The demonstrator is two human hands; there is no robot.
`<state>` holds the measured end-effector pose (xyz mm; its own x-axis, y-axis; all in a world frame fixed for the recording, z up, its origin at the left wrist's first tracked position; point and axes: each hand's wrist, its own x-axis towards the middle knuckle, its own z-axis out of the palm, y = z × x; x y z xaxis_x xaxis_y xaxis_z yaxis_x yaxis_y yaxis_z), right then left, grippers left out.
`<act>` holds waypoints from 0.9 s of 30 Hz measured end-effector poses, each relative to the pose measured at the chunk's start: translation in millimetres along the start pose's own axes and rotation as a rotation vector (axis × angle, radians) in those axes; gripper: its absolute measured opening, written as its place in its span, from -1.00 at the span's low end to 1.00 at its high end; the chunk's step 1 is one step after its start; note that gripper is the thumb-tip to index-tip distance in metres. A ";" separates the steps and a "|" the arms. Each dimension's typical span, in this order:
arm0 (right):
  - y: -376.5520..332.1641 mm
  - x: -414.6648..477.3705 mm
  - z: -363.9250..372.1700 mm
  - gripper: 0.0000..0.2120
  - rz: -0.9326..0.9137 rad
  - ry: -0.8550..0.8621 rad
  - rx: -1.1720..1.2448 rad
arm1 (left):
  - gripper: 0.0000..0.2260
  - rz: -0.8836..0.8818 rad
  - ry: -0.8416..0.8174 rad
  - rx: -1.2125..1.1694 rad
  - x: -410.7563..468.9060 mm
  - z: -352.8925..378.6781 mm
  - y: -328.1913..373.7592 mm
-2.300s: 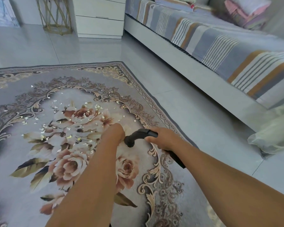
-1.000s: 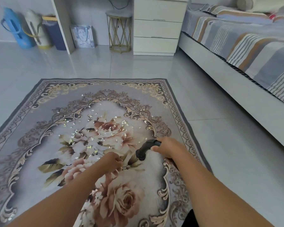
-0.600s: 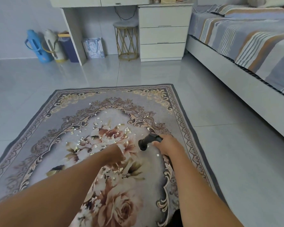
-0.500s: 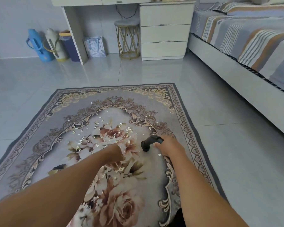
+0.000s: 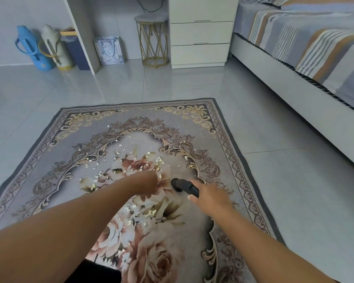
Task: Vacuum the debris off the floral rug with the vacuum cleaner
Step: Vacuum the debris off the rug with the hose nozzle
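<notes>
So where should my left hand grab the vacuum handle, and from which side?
Judging by its pose, take the free black end of the handle, just ahead of the right hand, which already wraps the rear part. Come in from the left, where the left hand already sits, since that rounded tip points that way, uncovered.

Both forearms are bare, with no sleeve reaching them in view. The left grip [image 5: 149,181] and right grip [image 5: 209,198] wear no gloves; rings or a watch, if any, cannot be made out.
</notes>
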<state>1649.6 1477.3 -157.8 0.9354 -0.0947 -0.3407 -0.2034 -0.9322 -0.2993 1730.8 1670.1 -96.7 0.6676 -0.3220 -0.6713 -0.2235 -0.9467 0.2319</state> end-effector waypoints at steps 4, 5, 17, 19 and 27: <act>2.7 -9.0 4.5 -0.44 0.010 -0.008 0.033 | -0.74 0.061 -0.024 0.265 12.7 -4.2 22.3; 5.2 -10.9 2.3 -0.46 0.024 -0.022 0.058 | -0.75 0.075 0.009 0.316 17.2 -4.6 24.5; 19.1 17.9 -18.4 -0.53 0.188 0.102 0.189 | -0.78 0.206 0.092 0.483 66.6 -33.0 41.0; 14.2 17.2 -16.8 -0.54 0.168 0.089 0.161 | -0.80 0.222 0.090 0.519 69.0 -34.7 44.7; 49.6 -10.0 -36.7 -0.61 0.248 0.123 0.174 | -0.91 0.264 0.062 0.559 77.4 -26.4 51.6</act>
<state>1640.7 1419.1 -136.5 0.8768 -0.3630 -0.3155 -0.4662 -0.8027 -0.3720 1789.7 1596.5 -118.0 0.5754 -0.5605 -0.5956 -0.7134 -0.7001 -0.0303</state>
